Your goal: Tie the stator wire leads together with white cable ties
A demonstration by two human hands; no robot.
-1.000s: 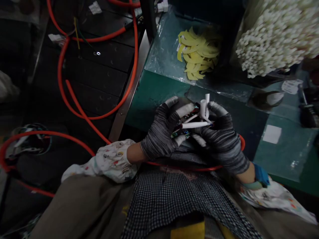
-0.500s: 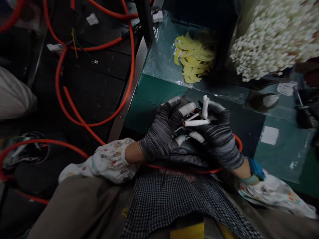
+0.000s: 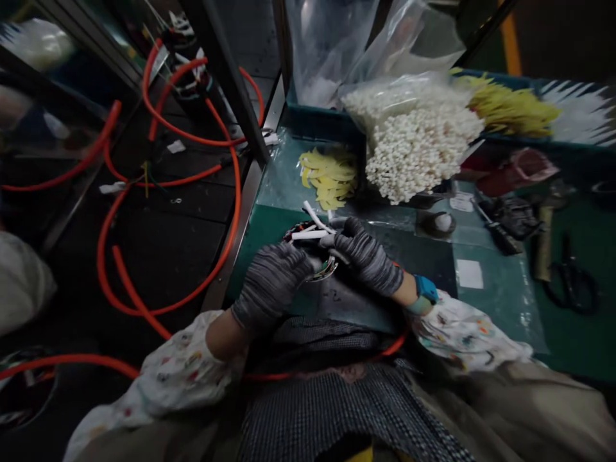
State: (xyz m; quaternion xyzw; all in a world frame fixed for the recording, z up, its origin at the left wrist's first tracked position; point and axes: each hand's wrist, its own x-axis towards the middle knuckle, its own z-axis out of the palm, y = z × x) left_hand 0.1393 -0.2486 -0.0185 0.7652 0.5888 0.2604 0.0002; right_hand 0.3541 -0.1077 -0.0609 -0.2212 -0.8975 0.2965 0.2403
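Green and dimly lit, the surface [image 3: 577, 350] is cut off at the right edge, red cables [image 3: 72, 360] at the left. Above it, white tubes [image 3: 309, 235] and tangled wires [image 3: 325, 274] are seen between the hands. Tube ends are pinched and covered by the right hand [image 3: 368, 260], its grip nearly closed; the left hand [image 3: 274, 279] is curled beside the wires, fingertips hidden, its hold impossible to tell.

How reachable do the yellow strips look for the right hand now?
Probably yes, once the right hand leaves the white tubes: only bench top and plastic sheet seem to lie between; the bagged white pieces sit beside the yellow strips.
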